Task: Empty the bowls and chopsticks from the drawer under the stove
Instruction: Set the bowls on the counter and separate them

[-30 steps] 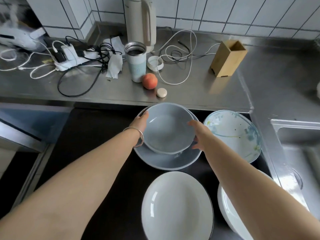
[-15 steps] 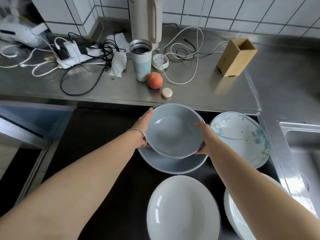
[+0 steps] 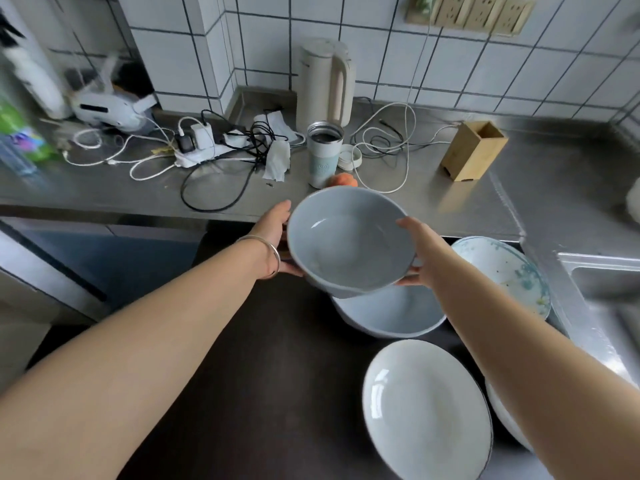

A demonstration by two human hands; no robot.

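Fingers of both hands are clamped on the grey bowl (image 3: 349, 242) at the centre of the frame: the left hand (image 3: 277, 242) cups its left wall with the fingers curled underneath and out of sight, and the right hand (image 3: 420, 252) holds the opposite side, thumb on the rim and fingers (image 3: 407, 281) showing below the bowl's base. Held this way the bowl sits between the two palms, tilted a little toward the camera and clear above the larger grey dish (image 3: 391, 315) just beneath it, not touching it as far as can be seen. To carry this step well, I judge the bowl should be kept level with an even squeeze from both sides, since glazed ware slips easily, and lifted straight before it travels toward the steel table (image 3: 450, 209) in the upper half of the frame. A free patch would have to be chosen there, away from the loose white cable (image 3: 388, 147), the tumbler (image 3: 323, 154) and the peach (image 3: 344, 180). Other dishes wait at lower right: a white plate (image 3: 427, 410) and a patterned bowl (image 3: 509, 271).
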